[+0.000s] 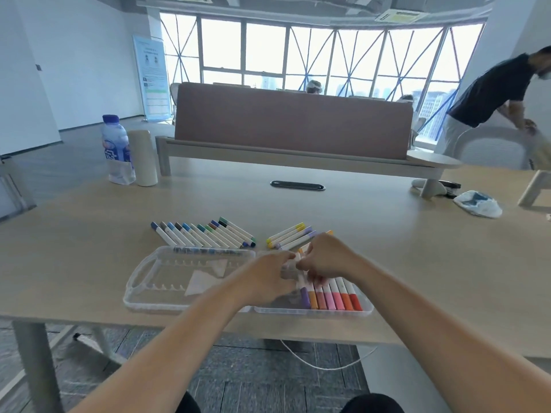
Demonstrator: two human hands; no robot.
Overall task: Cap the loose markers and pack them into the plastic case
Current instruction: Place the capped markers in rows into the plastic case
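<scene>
Marker [293,266] between fingers [283,259] blurred, mostly hidden.

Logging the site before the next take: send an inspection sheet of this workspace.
Surface: wood table, grommet mid-table.
Job's things: open case at the front edge. There is a packed row of purple-to-red markers in its right half and paper slips in its left half. A blue-green group and a yellow-purple group lie loose behind it.
Clutter: bottle and roll far left, crumpled bag far right.
Grippers: left hand and right hand meet over the right half, both pinching a blurred marker.
Cables: white cable on the floor under the table.
Surroundings: bench, windows, person bent over a chair at right.
</scene>
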